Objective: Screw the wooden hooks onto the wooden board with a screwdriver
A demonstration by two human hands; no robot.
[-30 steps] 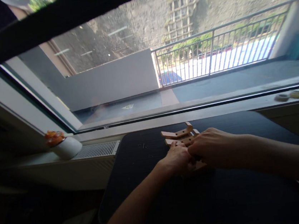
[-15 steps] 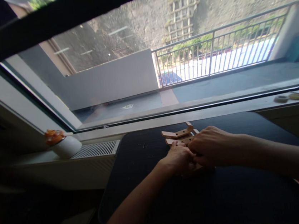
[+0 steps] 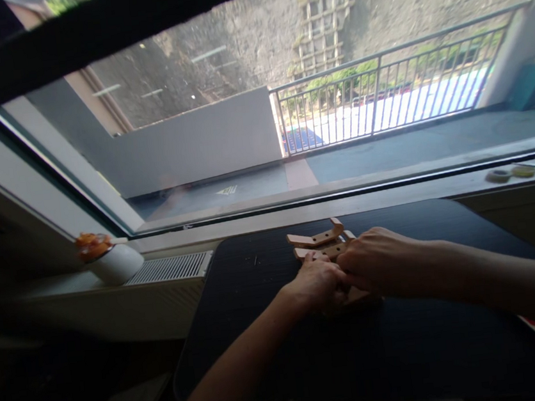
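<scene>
We see our two hands together over the dark table (image 3: 425, 224), the right hand (image 3: 375, 258) curled and meeting the fingers of the left hand (image 3: 322, 281). The wooden assembly (image 3: 318, 240) sits on the table under and just beyond them, toward the window; its two angled bars, marked with dark holes, lie roughly side by side. Our left hand touches the nearer bar, but its underside is hidden, so we cannot tell how firmly it closes. Nor can we tell what our right fingers hold. Nearer us, more pale wood shows below the hands. A small thin piece (image 3: 256, 260) lies to the left, and a white container (image 3: 116, 264) with an orange top stands beside a vent grille (image 3: 171, 268).
</scene>
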